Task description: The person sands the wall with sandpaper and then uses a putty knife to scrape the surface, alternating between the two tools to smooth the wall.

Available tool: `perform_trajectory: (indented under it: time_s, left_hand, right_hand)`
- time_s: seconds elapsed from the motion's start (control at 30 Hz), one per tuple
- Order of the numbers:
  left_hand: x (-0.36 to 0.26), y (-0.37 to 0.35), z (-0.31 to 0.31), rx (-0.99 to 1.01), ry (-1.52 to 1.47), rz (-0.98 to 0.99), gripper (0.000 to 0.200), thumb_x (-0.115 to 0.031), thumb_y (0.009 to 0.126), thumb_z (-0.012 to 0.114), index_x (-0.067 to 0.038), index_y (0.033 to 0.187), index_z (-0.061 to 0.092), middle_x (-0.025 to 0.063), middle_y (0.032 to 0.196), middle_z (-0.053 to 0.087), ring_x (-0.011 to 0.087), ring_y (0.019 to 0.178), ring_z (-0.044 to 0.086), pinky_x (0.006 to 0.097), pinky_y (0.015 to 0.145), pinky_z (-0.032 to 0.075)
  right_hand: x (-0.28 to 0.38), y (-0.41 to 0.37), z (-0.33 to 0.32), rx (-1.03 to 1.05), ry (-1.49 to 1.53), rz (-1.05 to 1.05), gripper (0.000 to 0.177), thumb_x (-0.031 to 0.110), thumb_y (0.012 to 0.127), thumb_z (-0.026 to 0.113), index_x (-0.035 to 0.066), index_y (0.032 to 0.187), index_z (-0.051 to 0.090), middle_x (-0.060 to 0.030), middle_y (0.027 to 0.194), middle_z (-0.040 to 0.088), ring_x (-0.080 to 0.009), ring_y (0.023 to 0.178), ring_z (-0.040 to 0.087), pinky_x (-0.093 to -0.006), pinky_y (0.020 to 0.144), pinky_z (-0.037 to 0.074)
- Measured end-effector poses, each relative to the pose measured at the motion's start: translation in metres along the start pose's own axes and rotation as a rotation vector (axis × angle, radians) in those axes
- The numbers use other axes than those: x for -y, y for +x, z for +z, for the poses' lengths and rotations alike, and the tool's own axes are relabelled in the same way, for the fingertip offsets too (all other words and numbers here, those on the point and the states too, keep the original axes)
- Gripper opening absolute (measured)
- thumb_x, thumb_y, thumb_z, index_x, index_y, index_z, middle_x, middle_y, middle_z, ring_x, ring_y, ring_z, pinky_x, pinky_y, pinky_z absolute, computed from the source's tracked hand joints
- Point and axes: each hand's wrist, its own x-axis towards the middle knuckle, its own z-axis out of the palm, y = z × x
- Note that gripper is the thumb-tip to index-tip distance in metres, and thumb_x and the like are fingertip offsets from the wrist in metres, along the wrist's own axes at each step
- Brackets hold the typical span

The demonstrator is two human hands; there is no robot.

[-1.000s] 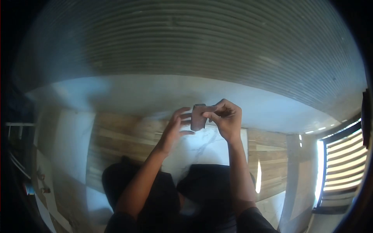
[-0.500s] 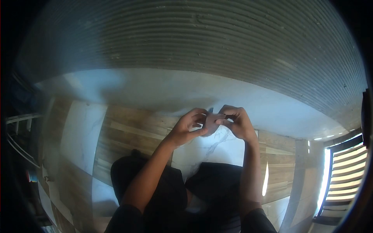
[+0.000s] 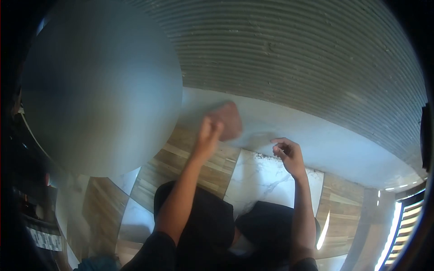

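Observation:
My left hand [image 3: 209, 139] is closed on a flat reddish-brown piece [image 3: 229, 121] with rounded corners. It is held up in front of the low pale wall, and motion blur hides what kind of thing it is. To the right, my right hand [image 3: 289, 156] hangs above the white marbled tile [image 3: 275, 178], apart from the piece. Its index finger points out and the others bend loosely, with nothing visible between them. Small pale crumbs [image 3: 262, 156] lie along the tile's far edge.
A large blurred grey round shape [image 3: 104, 90] covers the upper left. Ahead rises a corrugated wall [image 3: 289, 49] above a smooth pale band [image 3: 316, 131]. Wood-patterned tiles [image 3: 208, 171] flank the white one. A slatted opening [image 3: 409, 226] lets in light at right.
My hands have moved apart. The left now carries the reddish-brown piece up and leftward, while the right has let go of it. The round grey shape has come into view and the view has shifted.

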Motion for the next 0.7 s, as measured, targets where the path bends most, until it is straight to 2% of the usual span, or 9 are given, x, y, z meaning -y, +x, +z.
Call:
perform_trajectory:
  time_s: [0.1, 0.13, 0.2, 0.3, 0.4, 0.47, 0.5, 0.57, 0.7]
  left_hand:
    - [0.021, 0.047, -0.061, -0.417, -0.254, 0.102, 0.049, -0.036, 0.106, 0.058, 0.000, 0.138, 0.050, 0.0142, 0.130, 0.060, 0.0232, 0.120, 0.058, 0.0373, 0.104, 0.045]
    - [0.022, 0.057, -0.072, -0.422, -0.250, 0.107, 0.049, -0.036, 0.106, 0.058, 0.000, 0.138, 0.050, 0.0142, 0.130, 0.060, 0.0232, 0.120, 0.058, 0.0373, 0.104, 0.045]
    - [0.023, 0.070, -0.090, -0.882, -0.178, 0.234, 0.050, -0.036, 0.107, 0.055, 0.003, 0.138, 0.050, 0.0162, 0.132, 0.060, 0.0251, 0.119, 0.059, 0.0380, 0.102, 0.047]
    - [0.050, 0.083, -0.104, -1.040, -0.101, 0.338, 0.052, -0.038, 0.107, 0.054, 0.004, 0.137, 0.051, 0.0182, 0.133, 0.059, 0.0262, 0.116, 0.061, 0.0381, 0.100, 0.050]
    - [0.083, 0.097, -0.094, -0.972, -0.145, 0.315, 0.057, -0.041, 0.107, 0.053, 0.004, 0.141, 0.049, 0.0187, 0.136, 0.058, 0.0271, 0.120, 0.059, 0.0395, 0.103, 0.048]
    - [0.081, 0.096, -0.064, -1.015, 0.016, 0.174, 0.061, -0.051, 0.104, 0.055, 0.004, 0.131, 0.058, 0.0179, 0.126, 0.064, 0.0280, 0.117, 0.061, 0.0406, 0.102, 0.047]
    - [0.087, 0.102, -0.059, -1.019, 0.120, 0.383, 0.062, -0.049, 0.103, 0.058, 0.004, 0.135, 0.057, 0.0188, 0.128, 0.062, 0.0288, 0.121, 0.059, 0.0405, 0.105, 0.045]
    - [0.110, 0.114, -0.053, -1.070, 0.130, 0.311, 0.060, -0.039, 0.105, 0.058, 0.007, 0.143, 0.048, 0.0228, 0.143, 0.054, 0.0313, 0.132, 0.053, 0.0382, 0.111, 0.041]
    - [0.055, 0.099, -0.061, -0.969, -0.578, -0.152, 0.047, -0.025, 0.108, 0.051, 0.009, 0.140, 0.048, 0.0232, 0.141, 0.055, 0.0298, 0.130, 0.054, 0.0364, 0.108, 0.042]
  right_hand:
    - [-0.015, -0.001, -0.009, -0.035, -0.068, 0.054, 0.018, 0.009, 0.097, 0.069, -0.001, 0.112, 0.071, -0.0048, 0.076, 0.066, -0.0113, 0.071, 0.061, -0.0279, 0.068, 0.050]
    - [-0.016, 0.000, -0.011, -0.052, -0.101, 0.045, 0.018, 0.010, 0.097, 0.068, -0.001, 0.112, 0.071, -0.0054, 0.075, 0.067, -0.0117, 0.069, 0.061, -0.0280, 0.067, 0.050]
    - [-0.018, 0.002, -0.010, -0.062, -0.124, 0.032, 0.018, 0.010, 0.098, 0.067, -0.001, 0.112, 0.071, -0.0061, 0.074, 0.067, -0.0122, 0.068, 0.061, -0.0280, 0.065, 0.050]
    - [-0.017, 0.005, -0.009, -0.062, -0.152, 0.050, 0.018, 0.011, 0.098, 0.068, -0.002, 0.110, 0.072, -0.0072, 0.077, 0.068, -0.0122, 0.069, 0.061, -0.0284, 0.065, 0.050]
    - [-0.023, 0.003, -0.003, -0.039, -0.154, 0.028, 0.018, 0.011, 0.098, 0.067, -0.003, 0.108, 0.072, -0.0076, 0.079, 0.070, -0.0131, 0.069, 0.062, -0.0295, 0.066, 0.051]
    - [-0.039, 0.006, -0.001, -0.089, -0.172, -0.039, 0.016, 0.010, 0.098, 0.067, -0.002, 0.107, 0.073, -0.0084, 0.082, 0.071, -0.0140, 0.070, 0.062, -0.0307, 0.067, 0.052]
    - [-0.043, 0.007, -0.001, -0.083, -0.194, -0.051, 0.015, 0.009, 0.098, 0.066, -0.003, 0.106, 0.073, -0.0091, 0.084, 0.071, -0.0147, 0.070, 0.063, -0.0315, 0.067, 0.052]
    - [-0.041, 0.005, -0.003, -0.036, -0.276, -0.048, 0.014, 0.007, 0.097, 0.065, -0.002, 0.105, 0.073, -0.0114, 0.086, 0.073, -0.0168, 0.072, 0.064, -0.0330, 0.068, 0.052]
    - [-0.042, 0.004, -0.004, -0.040, -0.470, -0.047, 0.014, 0.004, 0.093, 0.066, 0.001, 0.104, 0.074, -0.0158, 0.089, 0.072, -0.0237, 0.074, 0.065, -0.0361, 0.071, 0.052]
